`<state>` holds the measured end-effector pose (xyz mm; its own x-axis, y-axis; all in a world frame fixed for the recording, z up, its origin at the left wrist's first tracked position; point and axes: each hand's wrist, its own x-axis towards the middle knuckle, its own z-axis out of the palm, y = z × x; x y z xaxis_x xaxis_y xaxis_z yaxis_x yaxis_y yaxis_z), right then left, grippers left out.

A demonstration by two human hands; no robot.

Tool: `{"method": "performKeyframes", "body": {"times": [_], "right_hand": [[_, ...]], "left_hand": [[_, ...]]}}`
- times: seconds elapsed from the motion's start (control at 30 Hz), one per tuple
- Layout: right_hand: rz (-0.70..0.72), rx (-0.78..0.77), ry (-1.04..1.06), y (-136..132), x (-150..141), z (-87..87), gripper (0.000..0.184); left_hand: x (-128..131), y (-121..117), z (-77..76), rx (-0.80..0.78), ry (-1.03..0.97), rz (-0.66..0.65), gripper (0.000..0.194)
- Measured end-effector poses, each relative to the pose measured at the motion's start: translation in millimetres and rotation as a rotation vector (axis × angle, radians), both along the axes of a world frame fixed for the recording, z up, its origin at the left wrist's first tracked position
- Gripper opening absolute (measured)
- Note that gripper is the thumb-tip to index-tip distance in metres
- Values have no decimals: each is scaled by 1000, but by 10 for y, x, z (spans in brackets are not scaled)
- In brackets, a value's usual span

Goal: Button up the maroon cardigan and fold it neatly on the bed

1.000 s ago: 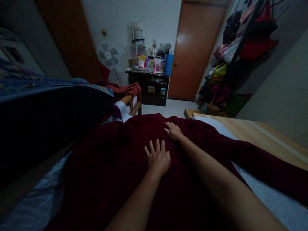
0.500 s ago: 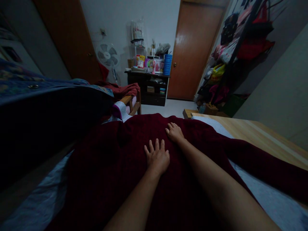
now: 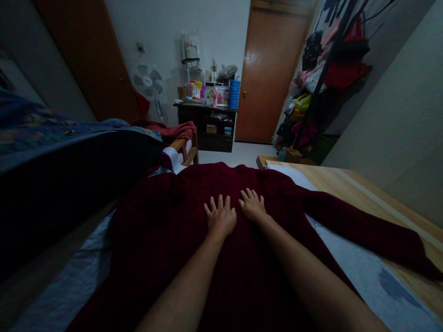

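A dark red long-sleeved top [image 3: 187, 221] lies spread out before me, its collar end facing away. One sleeve stretches to the right across a pale cloth and onto a wooden surface. My left hand [image 3: 221, 217] rests flat on the middle of the top, fingers spread. Beside it, a little to the right, my right hand [image 3: 253, 206] also lies palm down on the fabric with its fingers apart. Neither hand grips the cloth. The left sleeve is hard to make out in the dark folds.
Under the top is a pale blue cloth [image 3: 367, 267] over a light wooden board [image 3: 341, 182]. A blue patterned cloth [image 3: 79, 131] hangs close on the left. Farther off stand a fan [image 3: 148, 82], a dark cabinet [image 3: 204, 117], a door [image 3: 268, 69] and hanging bags [image 3: 346, 74].
My right hand has slid back toward me, now nearly level with the left. My left hand has shifted slightly forward. The view has turned a little right, showing more of the right sleeve.
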<state>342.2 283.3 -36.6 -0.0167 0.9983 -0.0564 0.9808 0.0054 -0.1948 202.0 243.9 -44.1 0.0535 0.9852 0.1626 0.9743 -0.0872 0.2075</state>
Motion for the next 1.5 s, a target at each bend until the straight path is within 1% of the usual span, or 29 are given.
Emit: {"method": "performKeyframes", "body": {"times": [0.13,0.2,0.37,0.43,0.53,0.6,0.67,0.73,0.83,1.0,1.07,1.13,1.23,1.33,1.43,1.5], "right_hand": [[-7,75,-18,-228,12,3,57],[-18,86,-17,-321,0,14,56],[-38,-3,24,-608,-93,56,58],[1,-2,46,-770,-129,67,57],[131,86,57,-1006,-131,74,54],[176,136,43,-1112,-95,71,53],[136,143,22,-1158,-44,58,54],[56,137,2,-1160,-3,34,56],[-28,140,-13,-1137,18,-7,59],[-55,116,-10,-1159,2,-20,59],[-42,89,-5,-1203,-4,-5,59],[-15,77,2,-1271,-17,13,60],[44,69,20,-1414,-54,40,62],[101,53,27,-1577,-90,56,65],[147,60,8,-1724,-83,53,61],[166,68,-12,-1804,-51,45,59]], "left_hand": [[11,-16,20,6,-2,6,56],[14,-20,23,11,-9,7,55],[2,-32,41,2,-33,-4,54],[-9,-51,60,17,-46,-8,52],[-30,-89,90,72,-77,-26,46],[-49,-114,102,93,-90,-55,44],[-80,-137,102,90,-81,-91,43],[-139,-163,89,72,-48,-138,45],[-303,-226,51,29,22,-176,50],[-710,-439,-2,-47,109,-121,55],[-843,-557,0,-17,129,-128,54],[-921,-678,18,30,141,-153,50],[-923,-845,61,53,129,-207,47],[-822,-1001,97,-23,70,-218,48],[-700,-1178,107,-120,25,-243,52],[-655,-1313,100,-134,28,-281,55]]}}
